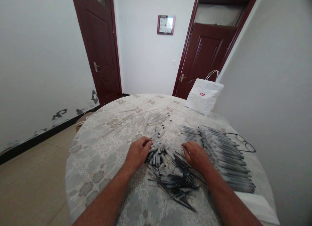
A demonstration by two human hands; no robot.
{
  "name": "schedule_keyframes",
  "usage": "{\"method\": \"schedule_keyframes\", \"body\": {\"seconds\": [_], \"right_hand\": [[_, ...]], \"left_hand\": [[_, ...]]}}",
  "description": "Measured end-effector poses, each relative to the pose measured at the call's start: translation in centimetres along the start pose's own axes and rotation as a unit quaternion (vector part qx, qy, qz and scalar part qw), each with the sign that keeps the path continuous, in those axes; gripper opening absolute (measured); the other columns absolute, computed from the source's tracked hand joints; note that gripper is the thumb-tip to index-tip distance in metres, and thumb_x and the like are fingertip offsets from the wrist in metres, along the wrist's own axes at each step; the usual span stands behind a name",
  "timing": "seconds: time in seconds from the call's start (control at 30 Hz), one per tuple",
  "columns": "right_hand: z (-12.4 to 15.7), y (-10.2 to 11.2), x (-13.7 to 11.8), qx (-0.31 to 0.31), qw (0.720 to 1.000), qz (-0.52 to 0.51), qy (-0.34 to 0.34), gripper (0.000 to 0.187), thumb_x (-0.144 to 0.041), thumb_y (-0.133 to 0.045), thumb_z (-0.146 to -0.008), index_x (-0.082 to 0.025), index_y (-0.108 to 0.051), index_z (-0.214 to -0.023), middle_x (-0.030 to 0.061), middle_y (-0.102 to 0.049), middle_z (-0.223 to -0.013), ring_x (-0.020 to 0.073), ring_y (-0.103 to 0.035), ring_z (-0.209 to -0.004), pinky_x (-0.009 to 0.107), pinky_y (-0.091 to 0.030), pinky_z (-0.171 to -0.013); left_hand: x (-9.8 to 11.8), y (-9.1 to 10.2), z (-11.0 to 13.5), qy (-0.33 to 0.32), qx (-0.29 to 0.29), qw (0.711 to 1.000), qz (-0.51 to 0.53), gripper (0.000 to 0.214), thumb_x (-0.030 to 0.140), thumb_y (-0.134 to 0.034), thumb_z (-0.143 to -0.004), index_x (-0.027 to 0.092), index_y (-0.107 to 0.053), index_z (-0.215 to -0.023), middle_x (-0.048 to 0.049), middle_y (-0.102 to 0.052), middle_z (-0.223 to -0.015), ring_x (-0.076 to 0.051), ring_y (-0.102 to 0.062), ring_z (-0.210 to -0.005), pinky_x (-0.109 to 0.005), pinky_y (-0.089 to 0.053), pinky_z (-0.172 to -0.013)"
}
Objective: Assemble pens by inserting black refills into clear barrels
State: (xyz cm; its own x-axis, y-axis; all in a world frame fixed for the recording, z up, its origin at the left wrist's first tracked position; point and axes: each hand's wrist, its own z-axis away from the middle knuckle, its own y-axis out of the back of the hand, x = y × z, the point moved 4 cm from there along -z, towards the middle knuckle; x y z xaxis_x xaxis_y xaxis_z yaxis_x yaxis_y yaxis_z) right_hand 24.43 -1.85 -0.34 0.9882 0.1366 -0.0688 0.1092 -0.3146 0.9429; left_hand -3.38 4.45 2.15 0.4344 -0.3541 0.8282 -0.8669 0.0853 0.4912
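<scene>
My left hand (138, 152) is over the left side of a heap of small white and black pen parts (158, 156), fingertips drawn together; whatever is between them is too small to make out. To the right of the heap, my right hand (196, 156) has thumb and fingers pinched, and I cannot tell what they hold. Thin black pen refills (180, 183) lie loose between my forearms. Beyond my left hand, clear pen barrels (138, 120) are spread out. Rows of pens (229, 161) are stacked right of my right hand, with a smaller row (191, 133) beside them.
A patterned cloth covers the round table (97, 183). Eyeglasses (243, 143) lie by the stacked pens. At the far right edge stands a white paper bag (204, 94). Something white and flat (258, 206) lies near my right forearm. A wall runs along the right.
</scene>
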Motion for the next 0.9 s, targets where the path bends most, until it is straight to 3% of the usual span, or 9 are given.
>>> {"method": "schedule_keyframes", "body": {"seconds": [0.3, 0.53, 0.7, 0.9], "right_hand": [[0.0, 0.4, 0.1, 0.018, 0.999, -0.022, 0.016, 0.027, -0.027, -0.043, -0.097, -0.015, -0.066, -0.106, 0.0105, -0.064, -0.098, 0.0212, -0.057, -0.094, 0.030, -0.042, -0.090], [0.3, 0.4, -0.8, -0.009, 0.998, -0.049, 0.039, 0.025, -0.027, -0.046, -0.095, -0.016, -0.066, -0.106, 0.0099, -0.065, -0.099, 0.0207, -0.057, -0.095, 0.030, -0.041, -0.090], [0.3, 0.4, -0.8, -0.080, 0.996, -0.032, 0.016, 0.025, -0.031, -0.049, -0.094, -0.018, -0.066, -0.107, 0.0086, -0.065, -0.099, 0.0195, -0.058, -0.095, 0.028, -0.039, -0.087], [0.3, 0.1, -1.1, -0.158, 0.987, 0.013, -0.006, 0.022, -0.035, -0.052, -0.092, -0.018, -0.067, -0.095, 0.0068, -0.066, -0.093, 0.0180, -0.059, -0.089, 0.025, -0.036, -0.077]], "left_hand": [[-0.7, 0.0, -0.3, 0.009, 0.012, 1.000, -0.021, 0.027, 0.038, -0.051, -0.088, 0.021, -0.071, -0.096, -0.0041, -0.074, -0.087, -0.021, -0.069, -0.083, -0.030, -0.047, -0.078], [-0.5, -0.4, -0.4, -0.012, 0.000, 0.998, -0.058, 0.026, 0.036, -0.052, -0.087, 0.022, -0.072, -0.093, -0.0043, -0.075, -0.092, -0.021, -0.067, -0.086, -0.029, -0.047, -0.081], [-0.5, -0.7, -0.3, -0.017, -0.009, 0.997, -0.075, 0.027, 0.038, -0.051, -0.088, 0.023, -0.072, -0.096, -0.0035, -0.075, -0.094, -0.021, -0.068, -0.089, -0.029, -0.047, -0.082], [-0.6, -0.7, -0.4, -0.015, -0.010, 0.997, -0.081, 0.026, 0.037, -0.051, -0.089, 0.023, -0.072, -0.097, -0.0029, -0.075, -0.094, -0.021, -0.068, -0.089, -0.029, -0.047, -0.082]]}}
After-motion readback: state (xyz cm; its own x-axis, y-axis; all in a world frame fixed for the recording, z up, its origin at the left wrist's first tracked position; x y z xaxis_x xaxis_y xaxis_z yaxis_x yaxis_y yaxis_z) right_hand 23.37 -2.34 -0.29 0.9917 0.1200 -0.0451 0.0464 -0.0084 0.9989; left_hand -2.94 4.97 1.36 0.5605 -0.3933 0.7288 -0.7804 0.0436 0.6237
